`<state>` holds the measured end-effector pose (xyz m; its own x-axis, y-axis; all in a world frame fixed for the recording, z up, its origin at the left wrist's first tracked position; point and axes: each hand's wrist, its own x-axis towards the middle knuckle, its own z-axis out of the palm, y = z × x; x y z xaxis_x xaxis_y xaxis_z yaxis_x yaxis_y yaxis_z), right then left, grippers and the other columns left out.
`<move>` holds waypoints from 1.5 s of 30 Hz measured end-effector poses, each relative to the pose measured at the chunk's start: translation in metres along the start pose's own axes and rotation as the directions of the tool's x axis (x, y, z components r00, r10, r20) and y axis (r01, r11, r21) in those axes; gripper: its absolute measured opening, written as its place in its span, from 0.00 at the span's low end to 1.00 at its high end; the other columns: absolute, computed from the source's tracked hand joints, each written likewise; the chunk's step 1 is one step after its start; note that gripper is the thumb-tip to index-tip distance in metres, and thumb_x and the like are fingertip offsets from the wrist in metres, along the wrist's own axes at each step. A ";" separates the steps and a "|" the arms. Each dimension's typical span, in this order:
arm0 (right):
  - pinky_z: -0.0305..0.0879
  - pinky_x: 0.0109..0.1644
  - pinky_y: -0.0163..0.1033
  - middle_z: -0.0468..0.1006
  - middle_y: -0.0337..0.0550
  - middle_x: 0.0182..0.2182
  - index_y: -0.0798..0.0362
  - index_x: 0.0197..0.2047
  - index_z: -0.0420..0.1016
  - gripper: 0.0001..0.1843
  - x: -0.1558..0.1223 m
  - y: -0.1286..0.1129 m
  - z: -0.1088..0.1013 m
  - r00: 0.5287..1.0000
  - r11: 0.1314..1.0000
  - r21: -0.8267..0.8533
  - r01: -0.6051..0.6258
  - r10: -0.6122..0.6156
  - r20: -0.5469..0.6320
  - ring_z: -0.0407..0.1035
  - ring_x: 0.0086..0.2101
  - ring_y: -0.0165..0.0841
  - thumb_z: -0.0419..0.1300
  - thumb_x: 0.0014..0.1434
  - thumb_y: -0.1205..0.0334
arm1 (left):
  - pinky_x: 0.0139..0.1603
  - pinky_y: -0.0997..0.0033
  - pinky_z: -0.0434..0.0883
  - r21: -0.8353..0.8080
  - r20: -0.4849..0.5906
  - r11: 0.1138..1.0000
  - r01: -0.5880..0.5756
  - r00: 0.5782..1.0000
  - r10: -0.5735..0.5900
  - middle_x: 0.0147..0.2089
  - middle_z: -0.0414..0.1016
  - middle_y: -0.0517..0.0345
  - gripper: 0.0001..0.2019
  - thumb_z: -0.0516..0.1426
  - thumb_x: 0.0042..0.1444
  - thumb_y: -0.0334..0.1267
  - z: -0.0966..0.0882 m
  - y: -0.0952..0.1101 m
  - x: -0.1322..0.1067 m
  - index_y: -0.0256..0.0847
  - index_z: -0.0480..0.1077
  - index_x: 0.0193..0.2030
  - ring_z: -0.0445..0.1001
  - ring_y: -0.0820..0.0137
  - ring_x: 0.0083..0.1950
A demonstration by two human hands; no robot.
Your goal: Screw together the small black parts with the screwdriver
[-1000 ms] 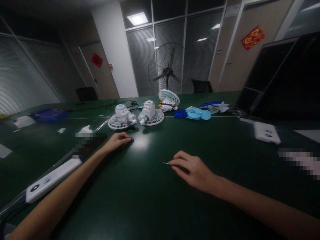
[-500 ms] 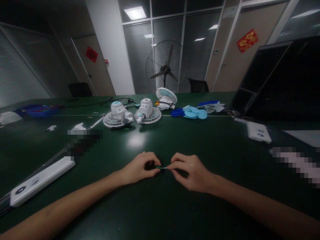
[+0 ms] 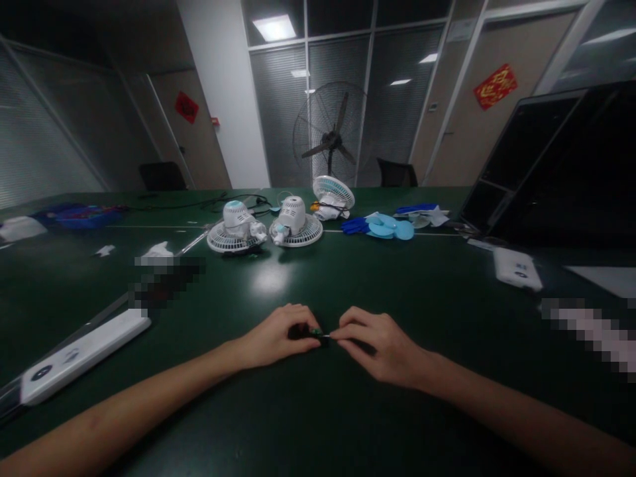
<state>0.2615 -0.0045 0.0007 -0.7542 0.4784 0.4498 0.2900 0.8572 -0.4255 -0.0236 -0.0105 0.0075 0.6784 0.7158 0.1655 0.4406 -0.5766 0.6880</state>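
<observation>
Low over the dark green table [image 3: 278, 411], my left hand [image 3: 283, 338] pinches a small green piece [image 3: 315, 332] between thumb and fingertips; it looks like a tiny circuit board, mostly hidden by the fingers. Facing it, my right hand [image 3: 372, 341] is closed in a pinch on a thin, light metallic rod [image 3: 326, 336]. The rod spans the small gap between both hands, its left end at the green piece. Whether the two are joined is too small to tell.
Beyond my hands lie several white fan parts, including a motor housing on a grille [image 3: 295, 228], and light-blue fan blades [image 3: 390, 226] by blue gloves [image 3: 354, 225]. A white device [image 3: 84, 358] lies left, another [image 3: 517, 268] right. A dark screen [image 3: 556, 165] stands far right.
My right fingertips have come slightly closer to the left hand, and less of the rod shows. The left fingers have shifted a little around the green piece. The view has tilted slightly.
</observation>
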 end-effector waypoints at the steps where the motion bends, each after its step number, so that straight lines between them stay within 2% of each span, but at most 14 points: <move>1: 0.72 0.40 0.37 0.77 0.47 0.46 0.53 0.55 0.80 0.12 0.001 0.000 0.000 1.000 1.000 0.015 -0.001 0.001 0.001 0.75 0.39 0.33 0.59 0.72 0.66 | 0.48 0.65 0.68 0.004 0.003 1.000 -0.011 1.000 0.011 0.46 0.78 0.55 0.09 0.63 0.69 0.44 0.000 0.000 0.000 0.43 0.77 0.50 0.74 0.65 0.45; 9: 0.74 0.41 0.37 0.76 0.47 0.48 0.53 0.58 0.79 0.13 0.001 0.001 0.001 1.000 1.000 0.012 -0.002 0.002 0.019 0.75 0.40 0.33 0.59 0.74 0.66 | 0.47 0.65 0.70 0.010 0.000 1.000 -0.010 1.000 0.010 0.45 0.77 0.54 0.09 0.63 0.68 0.44 0.002 -0.002 0.003 0.43 0.77 0.49 0.74 0.64 0.46; 13: 0.76 0.43 0.39 0.76 0.48 0.49 0.52 0.59 0.78 0.14 0.000 0.003 0.003 0.999 0.999 -0.015 -0.035 0.035 -0.039 0.75 0.41 0.35 0.58 0.74 0.66 | 0.44 0.68 0.70 0.000 -0.011 0.999 0.054 0.998 -0.054 0.44 0.76 0.56 0.11 0.65 0.66 0.45 0.000 0.000 0.003 0.42 0.77 0.49 0.74 0.66 0.43; 18: 0.77 0.42 0.40 0.76 0.48 0.48 0.52 0.56 0.78 0.12 0.001 0.006 0.005 0.988 0.994 -0.013 -0.107 0.105 -0.111 0.75 0.41 0.35 0.58 0.73 0.67 | 0.42 0.68 0.70 -0.039 -0.004 0.994 0.098 0.995 -0.098 0.44 0.77 0.57 0.19 0.66 0.65 0.45 -0.001 0.002 0.004 0.45 0.74 0.61 0.75 0.67 0.42; 21: 0.77 0.42 0.40 0.76 0.47 0.48 0.52 0.55 0.79 0.12 0.001 0.007 0.004 0.980 0.991 -0.020 -0.129 0.124 -0.154 0.76 0.41 0.35 0.59 0.73 0.67 | 0.43 0.67 0.71 -0.018 -0.017 0.995 0.096 0.995 -0.097 0.45 0.77 0.56 0.20 0.65 0.65 0.46 0.000 0.001 0.003 0.46 0.74 0.62 0.75 0.65 0.43; 26: 0.78 0.42 0.41 0.77 0.47 0.48 0.51 0.55 0.79 0.12 0.001 0.007 0.002 0.958 0.984 0.002 -0.176 0.172 -0.229 0.76 0.41 0.36 0.59 0.73 0.67 | 0.49 0.63 0.72 0.079 -0.086 0.991 0.104 0.992 -0.097 0.49 0.75 0.53 0.16 0.65 0.66 0.46 0.000 0.000 0.001 0.46 0.75 0.58 0.74 0.62 0.49; 30: 0.78 0.41 0.40 0.77 0.47 0.47 0.51 0.55 0.79 0.12 0.001 0.006 0.002 0.954 0.984 0.014 -0.180 0.178 -0.240 0.76 0.41 0.36 0.59 0.72 0.67 | 0.59 0.57 0.72 0.115 -0.098 0.992 0.052 0.994 -0.041 0.59 0.73 0.50 0.15 0.64 0.67 0.44 -0.001 0.004 0.000 0.47 0.74 0.58 0.72 0.58 0.59; 34: 0.78 0.44 0.42 0.77 0.47 0.47 0.52 0.54 0.79 0.11 0.000 0.007 0.003 0.957 0.986 0.022 -0.167 0.167 -0.236 0.76 0.42 0.36 0.58 0.73 0.66 | 0.71 0.48 0.62 0.184 0.016 0.979 -0.091 0.996 0.089 0.69 0.71 0.51 0.12 0.57 0.73 0.39 -0.001 0.012 -0.003 0.49 0.74 0.59 0.66 0.56 0.71; 38: 0.77 0.42 0.41 0.77 0.47 0.47 0.51 0.55 0.79 0.11 0.001 0.007 0.003 0.958 0.985 0.019 -0.172 0.172 -0.228 0.75 0.41 0.35 0.58 0.73 0.67 | 0.74 0.48 0.58 0.218 0.122 0.964 -0.149 0.985 0.125 0.69 0.73 0.53 0.14 0.53 0.75 0.36 0.000 0.016 -0.005 0.50 0.69 0.64 0.63 0.58 0.75; 42: 0.77 0.42 0.41 0.76 0.47 0.47 0.52 0.55 0.79 0.11 0.001 0.006 0.002 0.960 0.986 0.015 -0.168 0.166 -0.226 0.75 0.41 0.35 0.58 0.73 0.67 | 0.73 0.50 0.58 0.287 0.102 0.947 -0.145 0.988 0.120 0.69 0.74 0.52 0.14 0.52 0.76 0.36 -0.008 0.005 -0.001 0.49 0.69 0.64 0.64 0.59 0.74; 45: 0.77 0.41 0.39 0.76 0.47 0.48 0.52 0.56 0.78 0.12 0.000 0.005 0.002 0.963 0.985 0.030 -0.172 0.175 -0.203 0.75 0.41 0.35 0.58 0.73 0.67 | 0.71 0.51 0.61 0.362 -0.001 0.930 -0.064 0.998 0.069 0.68 0.74 0.52 0.14 0.52 0.76 0.39 -0.030 -0.023 -0.001 0.48 0.70 0.64 0.67 0.58 0.72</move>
<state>0.2623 -0.0006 -0.0028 -0.5561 0.6495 0.5185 0.3976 0.7558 -0.5203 -0.0519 0.0144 0.0132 0.7066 0.6746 0.2136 0.5792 -0.7248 0.3731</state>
